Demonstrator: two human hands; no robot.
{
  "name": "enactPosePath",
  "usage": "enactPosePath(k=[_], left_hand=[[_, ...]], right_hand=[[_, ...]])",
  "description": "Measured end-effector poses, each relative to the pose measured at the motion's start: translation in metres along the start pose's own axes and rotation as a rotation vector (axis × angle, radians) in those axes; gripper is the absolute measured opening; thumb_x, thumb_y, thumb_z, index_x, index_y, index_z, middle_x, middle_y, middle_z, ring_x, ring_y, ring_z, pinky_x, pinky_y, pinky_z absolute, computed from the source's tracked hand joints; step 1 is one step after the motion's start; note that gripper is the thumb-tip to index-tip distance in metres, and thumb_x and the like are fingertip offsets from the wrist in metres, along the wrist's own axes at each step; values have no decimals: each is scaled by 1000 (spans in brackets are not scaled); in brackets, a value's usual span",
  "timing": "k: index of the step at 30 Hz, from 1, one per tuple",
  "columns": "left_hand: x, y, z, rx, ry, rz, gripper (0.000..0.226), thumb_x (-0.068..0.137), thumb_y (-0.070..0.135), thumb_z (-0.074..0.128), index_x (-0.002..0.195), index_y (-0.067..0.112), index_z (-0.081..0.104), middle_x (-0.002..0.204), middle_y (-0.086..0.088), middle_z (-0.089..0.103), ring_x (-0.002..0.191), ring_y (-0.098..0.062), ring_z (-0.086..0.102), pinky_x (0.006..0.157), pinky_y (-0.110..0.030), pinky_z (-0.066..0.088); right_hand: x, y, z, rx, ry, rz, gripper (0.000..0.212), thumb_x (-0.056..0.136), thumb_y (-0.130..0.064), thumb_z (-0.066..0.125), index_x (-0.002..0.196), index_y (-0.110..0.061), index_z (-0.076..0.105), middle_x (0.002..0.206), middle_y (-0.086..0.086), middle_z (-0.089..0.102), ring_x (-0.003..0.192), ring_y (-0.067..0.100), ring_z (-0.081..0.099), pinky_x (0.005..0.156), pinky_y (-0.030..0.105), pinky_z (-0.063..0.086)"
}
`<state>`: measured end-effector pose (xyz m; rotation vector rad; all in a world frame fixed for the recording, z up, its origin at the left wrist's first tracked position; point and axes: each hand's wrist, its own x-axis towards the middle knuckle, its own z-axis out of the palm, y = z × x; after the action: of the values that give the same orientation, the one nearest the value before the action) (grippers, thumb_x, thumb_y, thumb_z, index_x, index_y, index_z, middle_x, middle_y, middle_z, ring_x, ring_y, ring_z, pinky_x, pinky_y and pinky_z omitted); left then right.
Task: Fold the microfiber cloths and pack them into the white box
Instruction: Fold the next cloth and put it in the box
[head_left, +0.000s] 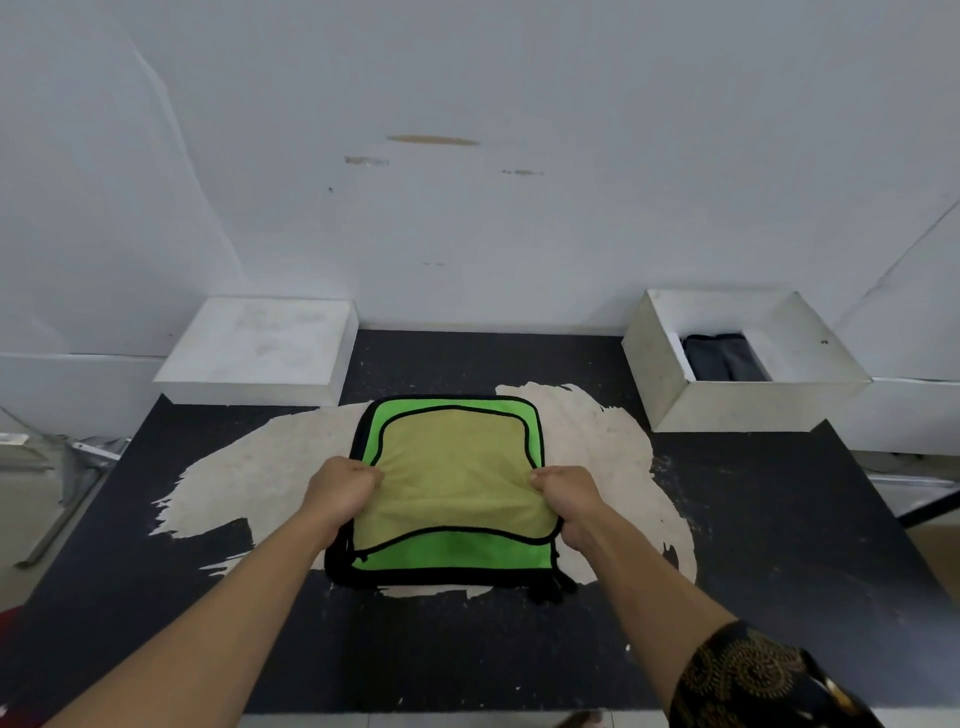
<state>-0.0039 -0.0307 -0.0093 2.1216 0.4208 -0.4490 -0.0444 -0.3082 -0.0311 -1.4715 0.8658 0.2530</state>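
A stack of microfiber cloths lies in the middle of the black table (779, 519). On top is a yellow cloth (457, 467) with a black hem, over a bright green cloth (457, 553), with a black cloth edge showing beneath. My left hand (340, 488) grips the yellow cloth's left edge and my right hand (569, 493) grips its right edge, both with curled fingers. The open white box (737, 405) stands at the back right and holds dark folded cloths (724, 356).
The white box lid (260, 348) lies upside down at the back left. A large pale worn patch (249, 478) spreads over the table under the stack. A white wall rises right behind the table. Metal frame parts show at the left, beyond the table edge.
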Motion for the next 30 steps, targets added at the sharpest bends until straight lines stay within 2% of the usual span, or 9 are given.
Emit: enactPosePath(k=[1,3,7,11,14,18,22,26,30], left_hand=[[-1,1,0,98,73,27,13,84,17,59,77,21,69,84,-2,64,77,-22,58,75,-35,50],[-3,1,2,268,210,96,16,87,29,60,76,22,69,75,2,67,70,-20,59,66,-31,47],[0,8,9,181,270,226,11,91,33,59,87,26,67,82,7,66,74,-15,58,68,-31,45],[4,31,10,-79,154,224,15,92,16,58,93,26,70,97,6,66,90,-16,61,81,-33,50],[3,64,10,-355,-69,111,40,91,-7,46,93,22,72,96,2,66,81,-13,63,65,-26,52],[-4,107,11,-602,-280,-3,45,90,-13,37,104,12,72,99,-14,71,81,-25,68,54,-27,56],[-11,125,32,-649,-316,-38,41,91,-11,39,115,7,68,110,-15,68,87,-26,66,62,-33,55],[-21,138,63,-599,-346,-69,35,93,-7,47,120,7,65,111,-14,67,84,-25,66,58,-34,54],[-33,179,94,-620,-380,24,37,92,-7,50,126,3,60,120,-18,63,88,-24,63,70,-35,53]], right_hand=[[0,2,0,6,2,-19,17,90,1,60,99,-5,73,111,20,67,97,34,65,89,45,56],[-2,5,1,1,3,-39,32,91,8,51,86,-14,74,115,17,66,104,35,63,92,46,55],[-10,3,0,58,-53,-16,50,90,14,34,88,-14,76,117,15,63,101,35,65,82,44,59],[-21,-16,-12,235,-76,3,42,92,13,34,102,-4,71,111,22,66,91,36,69,67,40,60],[-25,-37,-27,307,-62,-55,40,90,14,38,105,-4,71,110,20,65,92,33,66,77,45,59],[-30,-65,-51,447,-5,-119,41,90,14,41,113,-3,69,115,20,62,97,35,63,90,49,55],[-32,-75,-85,518,60,-146,40,90,12,43,113,-7,70,120,20,62,102,36,62,88,48,55],[-36,-76,-115,496,140,-142,40,90,11,44,114,-7,70,117,19,63,102,36,63,87,50,56],[-42,-95,-156,508,202,-213,40,91,9,43,114,-10,69,108,16,64,85,29,63,64,42,58]])
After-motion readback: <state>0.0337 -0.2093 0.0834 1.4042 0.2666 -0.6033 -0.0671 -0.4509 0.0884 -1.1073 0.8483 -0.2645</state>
